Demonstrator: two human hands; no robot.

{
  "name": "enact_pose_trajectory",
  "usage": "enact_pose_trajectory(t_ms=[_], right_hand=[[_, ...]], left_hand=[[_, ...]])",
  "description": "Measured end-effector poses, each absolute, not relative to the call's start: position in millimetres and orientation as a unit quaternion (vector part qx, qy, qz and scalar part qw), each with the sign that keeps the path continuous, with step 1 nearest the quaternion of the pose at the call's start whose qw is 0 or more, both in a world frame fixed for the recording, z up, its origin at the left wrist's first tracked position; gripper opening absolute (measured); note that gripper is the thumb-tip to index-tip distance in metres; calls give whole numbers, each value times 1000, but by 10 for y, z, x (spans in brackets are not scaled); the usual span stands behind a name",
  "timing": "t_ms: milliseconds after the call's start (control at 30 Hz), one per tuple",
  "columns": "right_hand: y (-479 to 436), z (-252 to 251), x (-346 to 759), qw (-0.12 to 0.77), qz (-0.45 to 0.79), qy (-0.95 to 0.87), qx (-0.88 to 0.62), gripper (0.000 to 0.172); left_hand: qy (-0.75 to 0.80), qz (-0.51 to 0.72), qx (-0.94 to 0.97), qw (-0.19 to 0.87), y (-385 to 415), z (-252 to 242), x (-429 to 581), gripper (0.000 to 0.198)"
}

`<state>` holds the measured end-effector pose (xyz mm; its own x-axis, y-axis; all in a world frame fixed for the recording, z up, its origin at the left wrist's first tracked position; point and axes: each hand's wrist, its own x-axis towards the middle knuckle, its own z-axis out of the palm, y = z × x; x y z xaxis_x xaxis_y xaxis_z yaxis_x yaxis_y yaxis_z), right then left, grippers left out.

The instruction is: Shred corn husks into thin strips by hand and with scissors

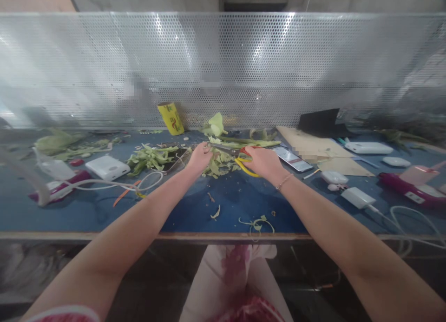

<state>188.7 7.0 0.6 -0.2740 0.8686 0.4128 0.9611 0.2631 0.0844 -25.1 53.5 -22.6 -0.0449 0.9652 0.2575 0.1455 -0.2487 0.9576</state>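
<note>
My right hand [264, 162] grips yellow-handled scissors [240, 161] whose metal blades point left toward my left hand [200, 157]. My left hand is closed on green leafy stems [244, 143] that lie across the blue table [195, 210] and run off to the right. Under and between both hands lies a heap of cut green scraps [219, 164]. A pale green leaf piece [216, 124] sits just behind the hands.
A yellow roll [170, 118] leans on the perforated metal screen [223, 66]. More green trimmings [149, 157] lie left, by a white power bank [107, 167] and cables. Right: a phone [291, 158], cardboard [313, 147], white devices [368, 147], and a charger [357, 197].
</note>
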Motion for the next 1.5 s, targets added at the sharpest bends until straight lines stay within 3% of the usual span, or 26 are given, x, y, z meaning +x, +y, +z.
enact_pose_trajectory(t_ms=[167, 400, 533, 667, 800, 1100, 1500], right_hand=[[55, 50, 1878, 140, -116, -780, -598, 35], [90, 26, 1902, 182, -75, -756, -624, 57], [103, 11, 1911, 206, -42, -778, -592, 59], [154, -47, 1862, 214, 133, -808, -532, 46], [234, -151, 1803, 196, 311, -785, -499, 43], [134, -83, 1808, 203, 149, -841, -479, 40], [119, -68, 1793, 212, 138, -839, -482, 45]], left_hand=[[450, 551, 557, 428, 523, -199, -237, 42], [449, 600, 435, 498, 409, -47, -172, 55], [438, 612, 390, 531, 392, 16, -191, 52], [420, 617, 385, 544, 411, 14, -243, 56], [376, 631, 408, 541, 404, 11, -277, 62], [345, 664, 431, 504, 411, 43, -305, 65], [336, 660, 446, 501, 423, -19, -290, 59]])
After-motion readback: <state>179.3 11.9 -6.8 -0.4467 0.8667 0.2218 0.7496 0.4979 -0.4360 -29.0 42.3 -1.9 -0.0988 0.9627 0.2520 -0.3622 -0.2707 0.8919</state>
